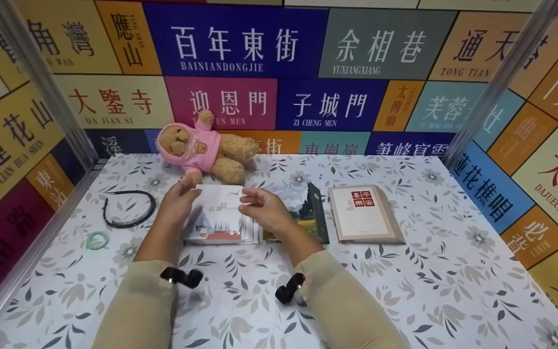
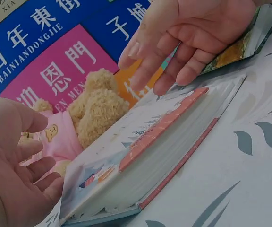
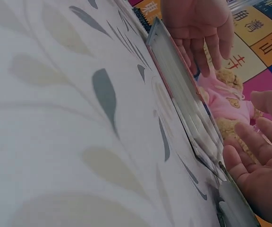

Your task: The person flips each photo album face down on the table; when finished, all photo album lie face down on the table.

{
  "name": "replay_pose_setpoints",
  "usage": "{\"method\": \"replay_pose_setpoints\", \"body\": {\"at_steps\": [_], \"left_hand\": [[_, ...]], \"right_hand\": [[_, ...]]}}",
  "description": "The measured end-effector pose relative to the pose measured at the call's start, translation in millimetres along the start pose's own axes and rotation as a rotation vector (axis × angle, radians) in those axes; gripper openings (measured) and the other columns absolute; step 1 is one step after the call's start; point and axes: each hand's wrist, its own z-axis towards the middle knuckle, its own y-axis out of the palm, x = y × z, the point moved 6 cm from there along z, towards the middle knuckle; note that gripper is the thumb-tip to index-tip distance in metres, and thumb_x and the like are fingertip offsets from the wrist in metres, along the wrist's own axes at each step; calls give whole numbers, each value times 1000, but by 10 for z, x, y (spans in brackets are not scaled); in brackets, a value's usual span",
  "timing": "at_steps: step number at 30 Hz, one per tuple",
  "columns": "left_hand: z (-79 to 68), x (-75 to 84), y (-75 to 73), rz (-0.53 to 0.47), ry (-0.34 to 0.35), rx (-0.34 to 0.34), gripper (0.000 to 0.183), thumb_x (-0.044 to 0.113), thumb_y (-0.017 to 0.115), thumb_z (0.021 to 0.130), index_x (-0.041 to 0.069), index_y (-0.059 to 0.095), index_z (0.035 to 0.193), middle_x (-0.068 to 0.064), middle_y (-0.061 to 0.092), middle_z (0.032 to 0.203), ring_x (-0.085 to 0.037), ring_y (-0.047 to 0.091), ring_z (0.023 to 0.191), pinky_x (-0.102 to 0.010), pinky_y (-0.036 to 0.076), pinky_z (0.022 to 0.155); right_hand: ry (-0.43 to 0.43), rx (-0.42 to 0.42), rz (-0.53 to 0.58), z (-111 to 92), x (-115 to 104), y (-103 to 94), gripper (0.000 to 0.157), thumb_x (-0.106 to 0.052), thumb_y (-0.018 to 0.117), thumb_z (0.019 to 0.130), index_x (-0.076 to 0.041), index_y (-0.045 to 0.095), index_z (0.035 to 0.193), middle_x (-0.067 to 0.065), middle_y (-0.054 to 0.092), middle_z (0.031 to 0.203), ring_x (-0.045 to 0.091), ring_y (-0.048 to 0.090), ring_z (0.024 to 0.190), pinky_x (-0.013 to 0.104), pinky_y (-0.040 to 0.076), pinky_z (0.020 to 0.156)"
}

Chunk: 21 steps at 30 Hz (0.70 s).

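Note:
A thick book (image 1: pixel 218 208) with a pale illustrated cover and a red strip along its lower edge lies closed on the table. At its left side is my left hand (image 1: pixel 175 203), fingers loosely bent and nothing gripped in the left wrist view. My right hand (image 1: pixel 267 211) hovers by the right side, palm facing the book, its fingers relaxed and apart from the cover (image 2: pixel 148 120). Beneath the right forearm, a dark-edged book (image 1: pixel 317 213) with a painted landscape cover is partly hidden. The right wrist view shows the page edges (image 3: pixel 188 99) between both hands.
Behind the books lies a teddy bear (image 1: pixel 206 150) in a pink hoodie. On the left are a black toothed headband (image 1: pixel 130 224) and a green ring (image 1: pixel 97 240). A beige book (image 1: pixel 366 218) with a red square print lies at the right. The tablecloth (image 1: pixel 240 300) is leaf-patterned.

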Motion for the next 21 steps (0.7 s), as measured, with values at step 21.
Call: {"method": "replay_pose_setpoints", "body": {"at_steps": [21], "left_hand": [[4, -215, -27, 182, -178, -47, 72, 1, 52, 100, 6, 31, 169, -15, 36, 175, -28, 29, 164, -44, 23, 137]], "right_hand": [[14, -128, -166, -100, 21, 216, 68, -19, 78, 97, -8, 51, 159, 11, 49, 167, 29, 46, 157, 40, 35, 132]]}}
